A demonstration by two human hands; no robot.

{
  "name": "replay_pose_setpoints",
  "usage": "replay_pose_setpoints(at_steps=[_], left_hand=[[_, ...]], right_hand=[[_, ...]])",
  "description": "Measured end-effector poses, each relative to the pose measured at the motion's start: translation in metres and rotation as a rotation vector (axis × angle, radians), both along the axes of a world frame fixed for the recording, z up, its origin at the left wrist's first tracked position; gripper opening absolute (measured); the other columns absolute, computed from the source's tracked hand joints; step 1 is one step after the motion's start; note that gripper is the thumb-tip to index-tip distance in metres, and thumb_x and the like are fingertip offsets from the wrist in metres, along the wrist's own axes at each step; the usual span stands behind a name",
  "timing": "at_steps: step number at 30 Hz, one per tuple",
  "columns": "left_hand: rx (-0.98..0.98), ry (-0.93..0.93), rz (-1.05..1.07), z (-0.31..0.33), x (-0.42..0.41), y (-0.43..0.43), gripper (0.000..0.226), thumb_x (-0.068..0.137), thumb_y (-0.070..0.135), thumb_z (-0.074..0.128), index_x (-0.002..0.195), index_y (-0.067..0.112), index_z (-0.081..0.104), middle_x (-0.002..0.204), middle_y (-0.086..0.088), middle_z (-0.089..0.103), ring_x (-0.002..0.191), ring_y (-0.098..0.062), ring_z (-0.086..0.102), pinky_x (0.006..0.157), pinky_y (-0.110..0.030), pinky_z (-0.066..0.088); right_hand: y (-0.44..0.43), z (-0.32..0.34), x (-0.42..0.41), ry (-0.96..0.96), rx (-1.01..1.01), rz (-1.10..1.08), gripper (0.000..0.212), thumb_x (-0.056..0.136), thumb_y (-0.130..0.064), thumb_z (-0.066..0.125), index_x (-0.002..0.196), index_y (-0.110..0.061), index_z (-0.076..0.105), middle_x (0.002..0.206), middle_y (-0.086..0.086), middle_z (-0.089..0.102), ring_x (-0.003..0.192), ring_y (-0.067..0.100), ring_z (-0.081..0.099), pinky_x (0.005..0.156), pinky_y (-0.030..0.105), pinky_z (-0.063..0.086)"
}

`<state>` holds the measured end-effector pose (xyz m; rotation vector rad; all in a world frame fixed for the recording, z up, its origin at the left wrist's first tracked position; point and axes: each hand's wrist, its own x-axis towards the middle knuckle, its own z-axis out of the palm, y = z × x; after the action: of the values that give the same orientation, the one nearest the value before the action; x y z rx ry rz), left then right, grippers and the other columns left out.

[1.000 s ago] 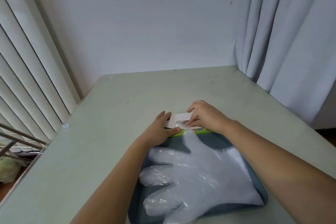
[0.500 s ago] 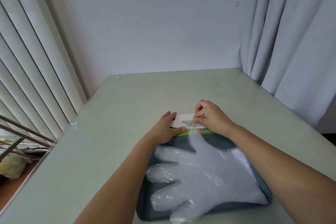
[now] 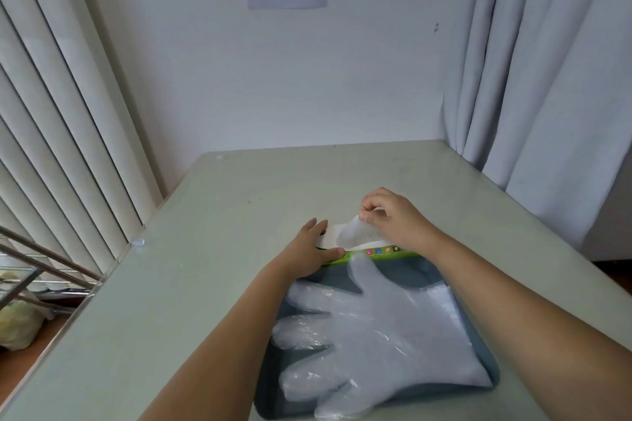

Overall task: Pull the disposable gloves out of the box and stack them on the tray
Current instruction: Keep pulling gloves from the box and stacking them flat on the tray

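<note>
Soft, even daylight filled the scene, entering through the vertical blinds (image 3: 51, 113) at left and filtered by the curtain (image 3: 547, 79) at right. The white wall (image 3: 273, 79) took a cool bluish cast. Shadows on the table (image 3: 205, 249) were faint, without hard edges. Crinkled highlights glinted on the stacked gloves (image 3: 376, 328). Wide-angle distortion bowed the blinds and curtain folds near the edges. The glove (image 3: 352, 232) at the right hand (image 3: 393, 219) appeared slightly soft.

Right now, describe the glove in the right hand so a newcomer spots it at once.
On the table, beyond the grey tray, lies a flat box with a green edge. The glove rises from its slot, pinched by the right hand, unlike the gloves spread flat on the tray.
</note>
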<state>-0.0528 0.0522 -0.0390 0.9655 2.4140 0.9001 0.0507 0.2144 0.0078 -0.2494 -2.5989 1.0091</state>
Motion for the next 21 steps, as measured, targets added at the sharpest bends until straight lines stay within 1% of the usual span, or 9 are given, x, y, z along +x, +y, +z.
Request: replay_pose_setpoints(at_steps=[3, 5, 8, 10, 12, 14, 17, 19, 21], left_hand=[[0.015, -0.004, -0.014, 0.0, 0.001, 0.0, 0.075, 0.09, 0.036, 0.065, 0.151, 0.016, 0.026, 0.16, -0.003, 0.01, 0.146, -0.017, 0.02, 0.115, -0.028, 0.017], [-0.008, 0.002, -0.024, 0.004, 0.001, 0.0, 0.076, 0.091, 0.037, 0.063, 0.152, 0.015, 0.023, 0.16, -0.002, 0.01, 0.147, -0.018, 0.018, 0.116, -0.03, 0.017], [-0.158, 0.063, -0.028, 0.013, 0.004, 0.001, 0.079, 0.093, 0.043, 0.058, 0.153, 0.014, 0.017, 0.161, -0.004, 0.01, 0.147, -0.021, 0.016, 0.115, -0.032, 0.017], [-0.143, 0.075, -0.005, 0.02, 0.007, 0.003, 0.076, 0.09, 0.039, 0.062, 0.151, 0.015, 0.025, 0.158, -0.007, 0.023, 0.143, -0.023, 0.028, 0.114, -0.031, 0.024], [0.083, -0.009, 0.048, 0.034, 0.015, 0.003, 0.066, 0.087, 0.023, 0.069, 0.145, 0.018, 0.039, 0.15, -0.006, 0.039, 0.134, -0.02, 0.043, 0.11, -0.028, 0.034], [0.392, -0.182, 0.081, 0.052, 0.022, 0.001, 0.051, 0.085, 0.012, 0.068, 0.133, 0.022, 0.054, 0.142, -0.001, 0.051, 0.127, -0.017, 0.049, 0.103, -0.03, 0.04], [0.673, -0.511, 0.045, 0.08, 0.044, -0.007, 0.029, 0.089, 0.025, 0.061, 0.118, 0.022, 0.062, 0.126, 0.002, 0.063, 0.125, -0.017, 0.052, 0.104, -0.032, 0.038], [0.702, -0.688, 0.001, 0.095, 0.059, -0.013, 0.044, 0.091, 0.044, 0.053, 0.121, 0.013, 0.061, 0.122, -0.001, 0.066, 0.119, -0.019, 0.058, 0.104, -0.033, 0.041], [0.667, -0.739, -0.031, 0.106, 0.075, -0.019, 0.066, 0.081, 0.061, 0.046, 0.119, 0.01, 0.063, 0.117, -0.002, 0.07, 0.111, -0.018, 0.063, 0.098, -0.033, 0.046]], right_hand=[[0.003, 0.021, 0.007, 0.152, -0.051, -0.046, 0.009, 0.093, -0.01, 0.058, 0.084, -0.012, 0.062, 0.097, -0.003, 0.056, 0.089, 0.009, 0.054, 0.081, 0.011, 0.038], [0.003, 0.045, 0.016, 0.286, -0.17, -0.091, 0.007, 0.093, -0.011, 0.059, 0.088, -0.012, 0.063, 0.091, -0.003, 0.06, 0.084, 0.006, 0.055, 0.079, 0.01, 0.039], [0.003, 0.076, 0.031, 0.361, -0.31, -0.101, 0.012, 0.093, -0.013, 0.058, 0.084, -0.018, 0.065, 0.078, -0.006, 0.061, 0.078, 0.008, 0.055, 0.083, 0.023, 0.043], [0.0, 0.089, 0.039, 0.359, -0.391, -0.074, 0.017, 0.094, -0.011, 0.057, 0.081, -0.018, 0.065, 0.077, -0.002, 0.06, 0.079, 0.012, 0.054, 0.086, 0.029, 0.045], [-0.005, 0.099, 0.053, 0.348, -0.483, -0.056, 0.017, 0.095, -0.009, 0.054, 0.082, -0.015, 0.063, 0.08, 0.004, 0.06, 0.077, 0.014, 0.054, 0.085, 0.029, 0.049], [-0.009, 0.104, 0.065, 0.329, -0.566, -0.059, 0.017, 0.097, -0.009, 0.051, 0.083, -0.012, 0.061, 0.08, 0.005, 0.059, 0.073, 0.012, 0.057, 0.076, 0.023, 0.052], [-0.013, 0.109, 0.085, 0.298, -0.696, -0.061, 0.018, 0.098, -0.01, 0.05, 0.083, -0.011, 0.06, 0.076, 0.002, 0.062, 0.068, 0.011, 0.059, 0.066, 0.02, 0.051], [-0.016, 0.109, 0.095, 0.284, -0.801, -0.04, 0.018, 0.097, -0.009, 0.05, 0.083, -0.008, 0.06, 0.074, 0.003, 0.064, 0.065, 0.013, 0.06, 0.067, 0.023, 0.052], [-0.02, 0.108, 0.107, 0.274, -0.804, -0.022, 0.017, 0.097, -0.009, 0.05, 0.083, -0.007, 0.061, 0.072, 0.002, 0.066, 0.065, 0.013, 0.061, 0.07, 0.026, 0.052]])
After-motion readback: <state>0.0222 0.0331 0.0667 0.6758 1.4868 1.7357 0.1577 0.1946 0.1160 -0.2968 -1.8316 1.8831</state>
